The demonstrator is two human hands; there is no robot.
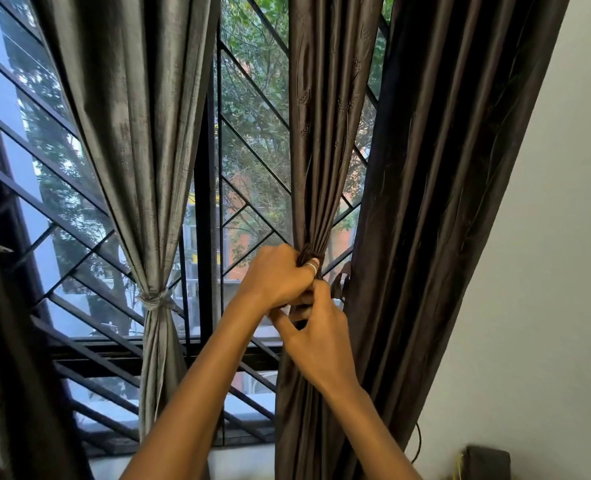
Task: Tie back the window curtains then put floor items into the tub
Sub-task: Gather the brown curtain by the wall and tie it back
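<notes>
The left hand [280,277] grips the gathered brown curtain [316,188] at its bunched waist. The right hand [320,337] pinches the same fabric just beneath it. The grey curtain [148,168] hangs tied to their left.

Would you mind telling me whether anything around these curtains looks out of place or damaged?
Nothing stands out. The grey curtain is tied at its waist, the left hand and right hand grip the gathered brown curtain, and the dark panel beside it simply hangs loose, untied.
</notes>
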